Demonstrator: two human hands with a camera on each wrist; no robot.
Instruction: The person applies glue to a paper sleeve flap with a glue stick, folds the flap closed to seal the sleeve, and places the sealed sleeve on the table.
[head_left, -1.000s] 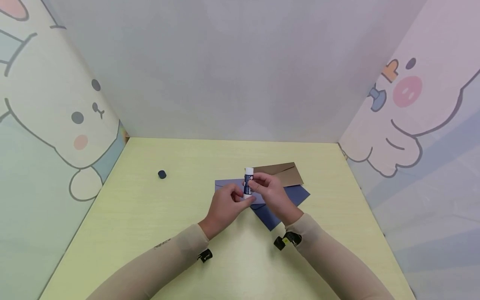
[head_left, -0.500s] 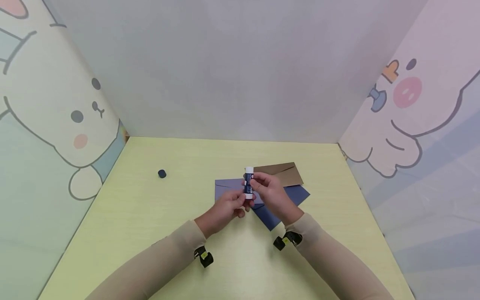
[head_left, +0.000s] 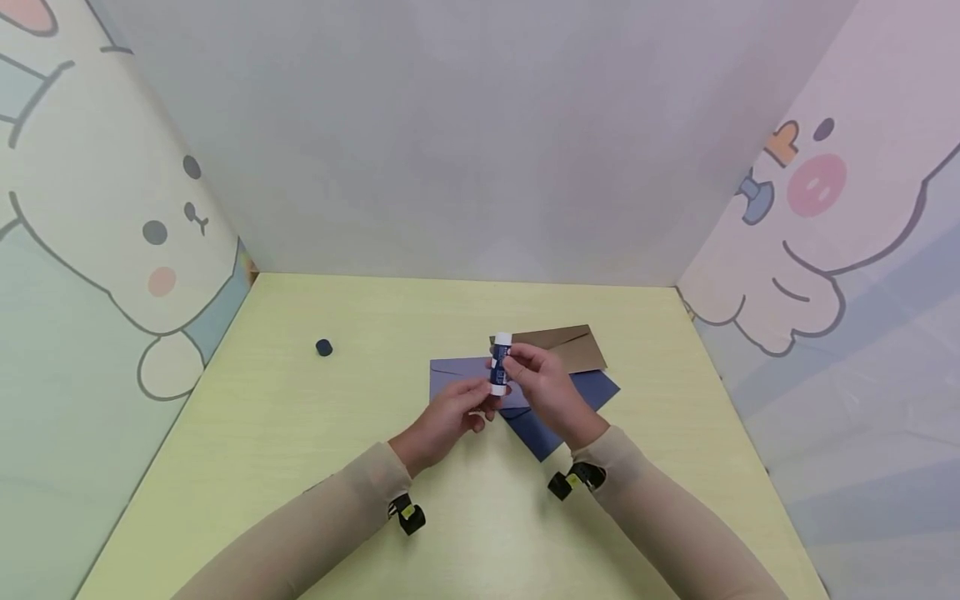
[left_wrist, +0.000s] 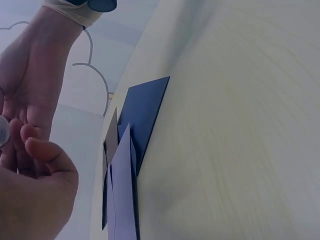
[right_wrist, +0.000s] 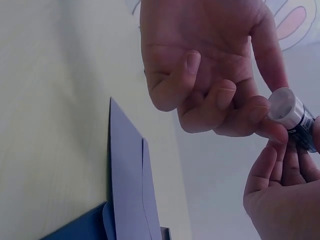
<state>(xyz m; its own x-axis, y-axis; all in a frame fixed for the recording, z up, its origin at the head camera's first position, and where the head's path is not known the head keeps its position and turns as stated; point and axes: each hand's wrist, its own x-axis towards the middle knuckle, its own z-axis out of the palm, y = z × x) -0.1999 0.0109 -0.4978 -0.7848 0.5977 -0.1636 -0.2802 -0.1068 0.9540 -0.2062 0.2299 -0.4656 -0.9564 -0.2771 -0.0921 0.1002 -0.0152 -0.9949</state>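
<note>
In the head view a glue stick (head_left: 500, 364) with a dark blue label stands nearly upright in the air, its white top leaning slightly right. My right hand (head_left: 551, 392) grips its body from the right. At its lower end, my left hand (head_left: 442, 421) pinches the white base between thumb and finger, the other fingers curling loosely below. That round white base (right_wrist: 286, 107) shows close up in the right wrist view. Beneath the hands lie a lavender envelope (head_left: 453, 372), a dark blue envelope (head_left: 536, 437) and a brown envelope (head_left: 581, 354), overlapping and partly covered by the hands.
A small dark blue cap (head_left: 324, 347) lies apart on the left of the pale yellow table (head_left: 375, 317). Walls with cartoon animals close in the left and right sides, and a plain grey wall (head_left: 465, 167) rises behind.
My left hand has turned at the glue stick's base, its thumb going from below the base to its left side. The glue stick now tilts slightly right; my right hand stays nearly still.
</note>
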